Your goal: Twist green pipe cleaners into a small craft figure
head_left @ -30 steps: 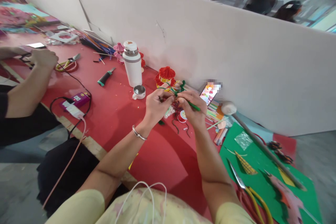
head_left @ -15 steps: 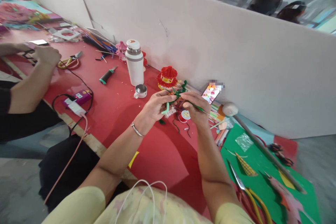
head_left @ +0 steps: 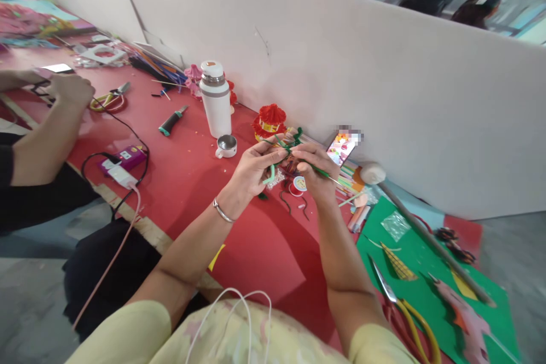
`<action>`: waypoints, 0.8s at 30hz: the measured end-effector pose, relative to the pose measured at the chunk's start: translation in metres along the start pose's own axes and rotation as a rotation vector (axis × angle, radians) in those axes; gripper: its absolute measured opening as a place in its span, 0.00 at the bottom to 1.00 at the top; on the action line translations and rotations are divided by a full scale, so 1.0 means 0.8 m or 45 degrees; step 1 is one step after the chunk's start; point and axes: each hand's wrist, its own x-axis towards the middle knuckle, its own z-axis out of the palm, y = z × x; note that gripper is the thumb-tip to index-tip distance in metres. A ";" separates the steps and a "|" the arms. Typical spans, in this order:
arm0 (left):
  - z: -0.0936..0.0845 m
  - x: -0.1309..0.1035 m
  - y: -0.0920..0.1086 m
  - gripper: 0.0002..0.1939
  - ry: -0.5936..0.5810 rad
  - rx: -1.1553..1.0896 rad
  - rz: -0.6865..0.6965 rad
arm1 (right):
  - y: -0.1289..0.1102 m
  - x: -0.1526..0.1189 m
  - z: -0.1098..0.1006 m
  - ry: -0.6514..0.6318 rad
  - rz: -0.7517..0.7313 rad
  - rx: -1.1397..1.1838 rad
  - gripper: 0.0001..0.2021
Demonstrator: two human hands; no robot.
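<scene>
My left hand (head_left: pixel 252 169) is closed, thumb and fingers pinching a bunch of green fuzzy stems (head_left: pixel 297 135) that look like chenille stems. A pale green bent strip (head_left: pixel 270 175) hangs below those fingers. Right beside it, my right hand (head_left: pixel 316 173) is closed on the same green piece at its fingertips. A thin green stem (head_left: pixel 321 172) runs back across the right palm. Fingers hide much of the joined part. Under the hands lie a red thread spool (head_left: pixel 297 186) and a small heap of clear beads (head_left: pixel 276 179).
A white bottle (head_left: pixel 215 105), its cup (head_left: pixel 226 146), a red fuzzy ornament (head_left: pixel 272 119) and a phone (head_left: pixel 342 147) stand near the wall. At right, scissors (head_left: pixel 407 318) and a pink glue gun (head_left: pixel 463 318) lie on a green mat (head_left: pixel 430 244). Another person's hand (head_left: pixel 70 88) is at far left.
The whole view has shifted slightly, with the table items a little further left and up. Both hands keep their hold on the green stems with almost no visible movement.
</scene>
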 end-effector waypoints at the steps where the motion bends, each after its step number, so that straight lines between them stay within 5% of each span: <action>1: 0.001 0.000 0.000 0.21 0.005 -0.009 0.007 | 0.000 0.000 0.001 -0.003 0.002 0.007 0.13; 10: -0.005 0.001 0.006 0.31 -0.080 -0.020 -0.170 | 0.002 0.004 -0.011 -0.112 -0.016 0.041 0.15; 24: -0.001 -0.001 0.012 0.32 -0.014 -0.019 -0.125 | -0.005 0.009 -0.023 -0.189 0.006 0.169 0.12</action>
